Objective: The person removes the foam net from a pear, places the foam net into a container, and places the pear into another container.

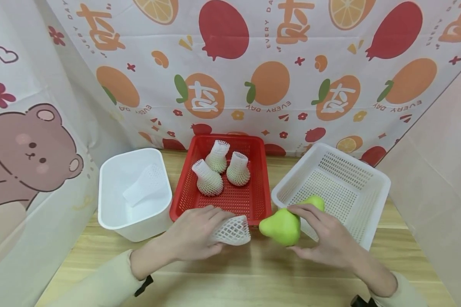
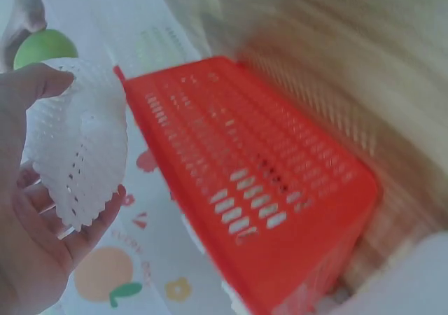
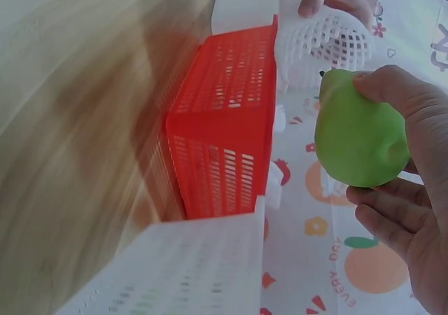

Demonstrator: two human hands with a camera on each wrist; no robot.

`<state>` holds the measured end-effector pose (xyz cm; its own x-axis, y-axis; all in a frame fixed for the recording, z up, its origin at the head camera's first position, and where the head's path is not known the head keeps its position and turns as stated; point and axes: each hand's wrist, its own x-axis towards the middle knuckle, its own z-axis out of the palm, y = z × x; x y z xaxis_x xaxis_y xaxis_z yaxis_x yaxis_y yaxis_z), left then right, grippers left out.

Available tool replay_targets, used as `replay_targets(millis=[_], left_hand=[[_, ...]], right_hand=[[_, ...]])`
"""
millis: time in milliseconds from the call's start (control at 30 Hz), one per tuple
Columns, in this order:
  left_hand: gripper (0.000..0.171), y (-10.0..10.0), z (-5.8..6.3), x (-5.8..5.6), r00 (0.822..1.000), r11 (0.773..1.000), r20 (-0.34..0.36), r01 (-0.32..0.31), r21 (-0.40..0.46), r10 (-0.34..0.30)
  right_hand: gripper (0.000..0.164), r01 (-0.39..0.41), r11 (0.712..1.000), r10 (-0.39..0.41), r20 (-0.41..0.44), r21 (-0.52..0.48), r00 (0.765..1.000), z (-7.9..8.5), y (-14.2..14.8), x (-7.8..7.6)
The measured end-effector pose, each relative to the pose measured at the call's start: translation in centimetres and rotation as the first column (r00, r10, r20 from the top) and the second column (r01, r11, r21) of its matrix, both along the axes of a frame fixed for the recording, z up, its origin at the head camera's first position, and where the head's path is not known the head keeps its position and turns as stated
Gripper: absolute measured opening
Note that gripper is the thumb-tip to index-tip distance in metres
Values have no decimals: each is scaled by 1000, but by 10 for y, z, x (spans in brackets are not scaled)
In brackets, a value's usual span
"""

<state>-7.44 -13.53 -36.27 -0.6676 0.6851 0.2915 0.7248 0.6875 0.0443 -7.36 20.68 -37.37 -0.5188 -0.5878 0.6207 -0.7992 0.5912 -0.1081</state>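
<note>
The left hand (image 1: 194,233) grips a foam net (image 1: 233,231), the right hand (image 1: 327,237) a green pear (image 1: 281,227).

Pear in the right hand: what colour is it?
The pear is plain green, seen best in the right wrist view.

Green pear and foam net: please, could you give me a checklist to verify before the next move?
1. Pear gripped by the right hand: ok.
2. Foam net held by the left hand: ok.
3. Pear clear of the net: ok, a gap shows between them.
4. Net's mouth wide enough for the pear: cannot tell.
5. Space in the red basket: ok, bare floor shows beside three netted pears.
</note>
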Motion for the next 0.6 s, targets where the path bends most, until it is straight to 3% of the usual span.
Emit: replay_targets(millis=[133,267,600], left_hand=[[64,-9,8,-1,999,1000,38,-23,-15,23],[64,-20,18,-2,997,999,65,-46,-5,46],[61,-52,43,-11,996,994,14,-89,60,88]], right_hand=[[79,-5,1000,5,0,5,1000,3,6,-1],[82,8,1000,-8,7,13,1000,8,13,-3],[75,74,994,-74,-12,80,997,19,34,-5]])
